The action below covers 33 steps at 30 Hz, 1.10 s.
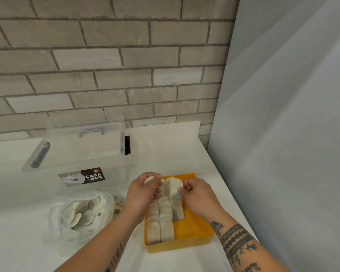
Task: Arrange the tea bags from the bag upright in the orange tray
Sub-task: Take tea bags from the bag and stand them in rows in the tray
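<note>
Orange plastic forms the tray (pixel 194 226), which sits on the white counter (pixel 185 146) low in the middle of the view. Pale tea bags (pixel 161 216) stand upright in it, packed in two long rows against its nine o'clock wall, with a shorter third row beside them that starts at the twelve o'clock end. The three o'clock half of the tray floor is bare. Both hands hover over the tray's twelve o'clock end, close together. The left hand (pixel 143 191) has its fingers curled round a small white tea bag (pixel 149 180) that pokes out above the knuckles. The right hand (pixel 196 193) pinches a larger tea bag (pixel 175 187) between thumb and fingers, held just above the rows. At nine o'clock from the tray, touching the left forearm, lies a clear plastic bag (pixel 55 216), open and slumped, with many loose tea bags jumbled inside. At eleven o'clock stands a transparent storage box (pixel 82 150) with a dark side latch and a label reading CASA BOX. A grey brick wall (pixel 106 55) rises behind the counter, and a pale grey panel (pixel 292 114) fills the three o'clock side.
</note>
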Each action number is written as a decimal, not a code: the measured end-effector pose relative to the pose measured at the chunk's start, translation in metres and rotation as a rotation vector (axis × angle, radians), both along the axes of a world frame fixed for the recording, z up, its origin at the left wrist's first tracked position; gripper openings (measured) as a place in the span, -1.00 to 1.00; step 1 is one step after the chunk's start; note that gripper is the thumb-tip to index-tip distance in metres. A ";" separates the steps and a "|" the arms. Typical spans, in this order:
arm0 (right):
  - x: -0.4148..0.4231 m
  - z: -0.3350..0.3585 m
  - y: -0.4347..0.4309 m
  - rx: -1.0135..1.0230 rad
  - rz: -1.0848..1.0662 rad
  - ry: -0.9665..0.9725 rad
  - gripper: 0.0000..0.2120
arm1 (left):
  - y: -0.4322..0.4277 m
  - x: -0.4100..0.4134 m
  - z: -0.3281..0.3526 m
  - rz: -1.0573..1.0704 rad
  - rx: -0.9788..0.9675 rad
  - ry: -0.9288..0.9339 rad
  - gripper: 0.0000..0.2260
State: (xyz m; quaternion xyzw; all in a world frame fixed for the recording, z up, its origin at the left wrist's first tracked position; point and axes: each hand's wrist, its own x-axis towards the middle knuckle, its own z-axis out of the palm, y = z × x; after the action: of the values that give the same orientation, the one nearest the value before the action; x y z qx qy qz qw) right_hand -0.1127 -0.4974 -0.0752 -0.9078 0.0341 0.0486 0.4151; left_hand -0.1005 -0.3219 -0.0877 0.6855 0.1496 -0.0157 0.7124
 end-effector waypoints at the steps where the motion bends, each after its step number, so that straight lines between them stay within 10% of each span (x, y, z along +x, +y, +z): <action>1: -0.002 -0.005 0.000 -0.071 0.021 0.043 -0.88 | 0.003 0.002 -0.004 0.042 0.057 -0.009 -0.91; 20: -0.016 -0.050 0.010 -0.338 0.087 0.263 -0.42 | 0.024 0.000 -0.029 0.098 0.513 -0.022 -0.78; 33: -0.007 -0.052 0.017 -0.284 0.004 0.177 -0.63 | 0.024 -0.005 -0.036 0.032 0.619 0.036 -0.71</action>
State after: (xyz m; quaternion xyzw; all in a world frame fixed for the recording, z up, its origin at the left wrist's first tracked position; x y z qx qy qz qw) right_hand -0.1194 -0.4804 -0.1276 -0.9496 0.0752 0.1242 0.2777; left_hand -0.1051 -0.2980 -0.1239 0.8672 0.1704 0.0298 0.4670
